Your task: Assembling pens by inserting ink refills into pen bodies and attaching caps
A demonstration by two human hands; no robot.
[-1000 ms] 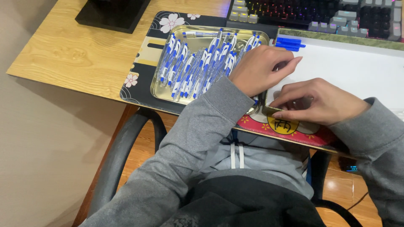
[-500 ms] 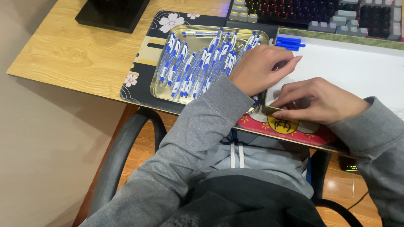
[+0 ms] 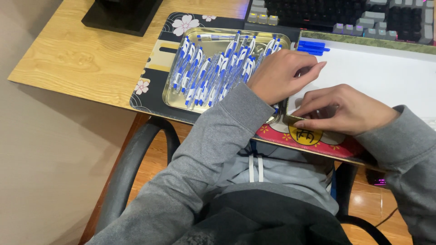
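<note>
Though both hands (image 3: pixel 282 75) (image 3: pixel 346 110) curl over the white board (image 3: pixel 386 75), each grip stays unreadable.

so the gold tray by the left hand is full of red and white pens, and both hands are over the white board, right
Not quite. The head view shows the pens in the gold tray are blue and white, not red. The rest holds: the tray sits by the left hand, and both that hand and the right hand are over the white board.
</note>
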